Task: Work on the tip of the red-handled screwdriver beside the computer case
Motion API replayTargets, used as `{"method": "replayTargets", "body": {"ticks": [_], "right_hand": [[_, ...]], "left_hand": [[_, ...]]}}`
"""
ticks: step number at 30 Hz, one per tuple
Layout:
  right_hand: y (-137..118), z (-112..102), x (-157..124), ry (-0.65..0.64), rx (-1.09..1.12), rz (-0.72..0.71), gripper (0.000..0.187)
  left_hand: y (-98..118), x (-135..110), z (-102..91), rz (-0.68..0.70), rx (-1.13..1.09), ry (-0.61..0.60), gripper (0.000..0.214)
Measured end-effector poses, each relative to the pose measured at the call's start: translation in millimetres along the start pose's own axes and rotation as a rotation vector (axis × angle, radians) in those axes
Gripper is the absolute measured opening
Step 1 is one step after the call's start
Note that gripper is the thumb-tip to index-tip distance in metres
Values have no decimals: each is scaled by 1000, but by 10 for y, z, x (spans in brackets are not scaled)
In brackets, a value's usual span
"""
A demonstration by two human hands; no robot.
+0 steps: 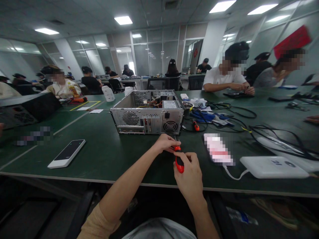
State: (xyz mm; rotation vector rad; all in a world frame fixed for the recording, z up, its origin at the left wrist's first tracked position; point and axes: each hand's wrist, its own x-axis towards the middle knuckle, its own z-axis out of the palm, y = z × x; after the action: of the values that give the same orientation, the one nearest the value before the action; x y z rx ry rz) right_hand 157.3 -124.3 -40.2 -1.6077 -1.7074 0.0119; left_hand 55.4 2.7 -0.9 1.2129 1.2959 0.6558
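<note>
A red and black screwdriver [179, 164] points away from me, its shaft toward the lower right corner of the computer case [156, 122]. Wrapped round its handle is my right hand [190, 171]. My left hand [166, 143] is closed at the front of the same screwdriver, fingertips around the front end of the handle. The case lies open at the top with its rear panel facing me, showing a power supply fan grille, slots and wiring inside. Whether the screwdriver tip touches the case, I cannot tell.
At left lies a white handheld device [67, 154]. A phone [218, 149] and a cabled white power bank [274, 167] are at right. Beyond them are blue gloves [211, 118], another screwdriver [195, 125] and black cables [234, 108]. Several people sit around.
</note>
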Motion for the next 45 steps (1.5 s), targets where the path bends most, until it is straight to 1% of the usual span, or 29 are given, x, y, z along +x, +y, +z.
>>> {"method": "replayTargets", "body": {"ticks": [1, 2, 4, 5, 6, 9, 11, 13, 16, 18, 21, 24, 28, 31, 32, 36, 38, 42, 45], "right_hand": [[-10, -4, 2, 5, 5, 6, 25], [-23, -10, 4, 12, 10, 20, 29], [-50, -28, 8, 27, 20, 58, 44], [-62, -40, 9, 24, 29, 75, 50], [-70, -51, 11, 11, 39, 88, 51], [-79, -71, 14, -56, 53, 127, 45], [-75, -66, 16, -67, 50, 162, 42], [-69, -50, 19, -25, 62, 152, 39], [-62, -24, 20, 48, 66, 63, 32], [-55, -17, 15, 62, 44, 30, 30], [-35, -18, 4, 57, 19, 10, 33], [-15, -12, -2, 46, 3, -15, 38], [-28, -4, 0, 36, 0, -4, 33], [-59, -25, 6, 28, -5, 47, 49], [-69, -37, 8, 12, -3, 61, 50], [-100, -74, 18, -82, 10, 94, 43], [-106, -70, 20, -92, 13, 124, 41], [-86, -23, 18, -7, 66, 172, 38], [-64, -3, 13, 45, 87, 112, 26]], "left_hand": [[5, -3, 1, -4, -11, -1, 16], [11, -5, 2, -9, -20, -4, 16], [22, -9, 1, -12, -38, -17, 15], [25, -10, 0, -11, -46, -23, 15], [27, -10, -1, -9, -54, -28, 15], [30, -6, -1, -16, -69, -26, 16], [32, 0, 4, -24, -64, -16, 15], [30, 8, 9, -33, -38, -10, 14], [17, 22, 8, -42, 18, -1, 13], [3, 28, 3, -33, 37, 4, 15], [-8, 26, -4, -6, 38, 5, 18], [4, 11, 0, 0, 18, 4, 15], [23, -1, 10, -14, -14, 0, 11], [17, 6, 3, -17, -26, -2, 10], [13, 10, 0, -18, -31, -3, 10], [9, 18, -1, -28, -42, -4, 10], [17, 17, 5, -35, -36, -1, 8], [24, 24, 9, -48, -26, -15, 7], [2, 49, 1, -47, -5, -18, 6]]}}
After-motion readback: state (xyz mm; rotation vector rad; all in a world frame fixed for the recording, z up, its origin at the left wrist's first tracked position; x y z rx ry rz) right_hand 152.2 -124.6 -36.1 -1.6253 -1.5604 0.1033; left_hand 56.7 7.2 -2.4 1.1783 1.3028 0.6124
